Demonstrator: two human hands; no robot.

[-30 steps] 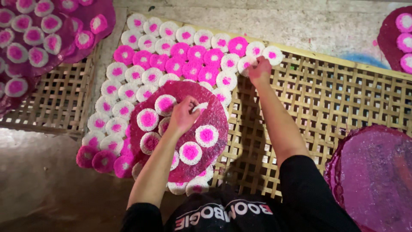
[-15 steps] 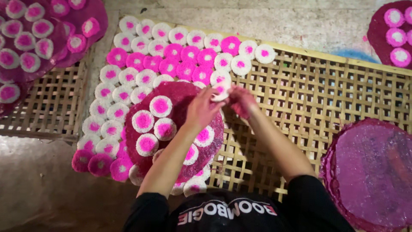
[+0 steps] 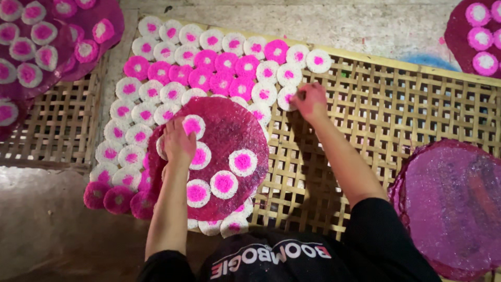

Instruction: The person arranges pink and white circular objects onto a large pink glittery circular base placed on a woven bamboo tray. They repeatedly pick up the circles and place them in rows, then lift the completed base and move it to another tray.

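Note:
A round magenta tray lies on top of rows of small white-and-pink round cakes laid out on a bamboo lattice rack. Several cakes sit on the tray. My left hand rests on the tray's left side, fingers on a cake. My right hand reaches out to the rack, setting a cake down at the right end of a row. Its fingers are curled on that cake.
Another bamboo rack at the left carries magenta trays with cakes. An empty magenta tray lies at the lower right, and one with cakes at the upper right. Concrete floor shows at the lower left.
My right hand came back to the tray, met my left hand, then carried a cake out to the rack. My left hand dropped lower on the tray.

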